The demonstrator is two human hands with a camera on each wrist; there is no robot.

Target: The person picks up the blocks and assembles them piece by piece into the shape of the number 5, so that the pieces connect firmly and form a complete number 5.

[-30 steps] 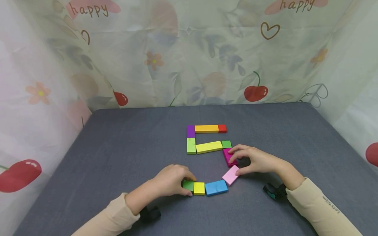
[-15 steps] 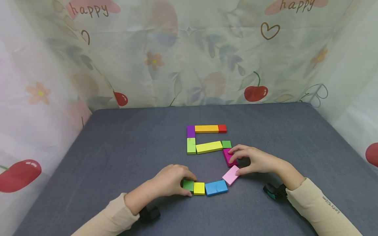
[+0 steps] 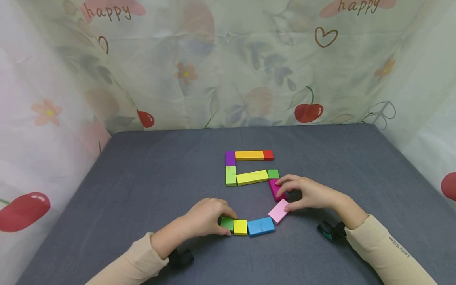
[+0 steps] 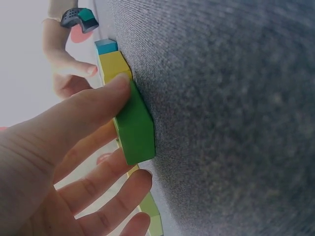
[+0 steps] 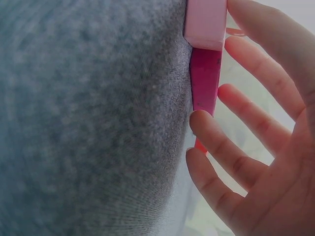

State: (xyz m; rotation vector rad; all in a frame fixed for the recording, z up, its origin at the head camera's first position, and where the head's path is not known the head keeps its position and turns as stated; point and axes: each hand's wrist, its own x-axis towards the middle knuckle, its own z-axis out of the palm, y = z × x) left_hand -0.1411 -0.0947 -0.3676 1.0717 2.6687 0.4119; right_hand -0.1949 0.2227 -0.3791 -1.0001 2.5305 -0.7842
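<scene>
Two hands at a row of coloured blocks on a grey table (image 3: 142, 186).

Left hand (image 3: 204, 218) pinches the green block (image 3: 227, 223) between thumb and fingers at the near row's left end, touching the yellow block (image 3: 240, 227), with the blue block (image 3: 261, 227) next. Right hand (image 3: 307, 193) has its thumb on the pink block (image 3: 278, 211) and curled fingers on the magenta block (image 3: 276, 188), touching both. Farther back lie more blocks, the whole forming a 5.
</scene>
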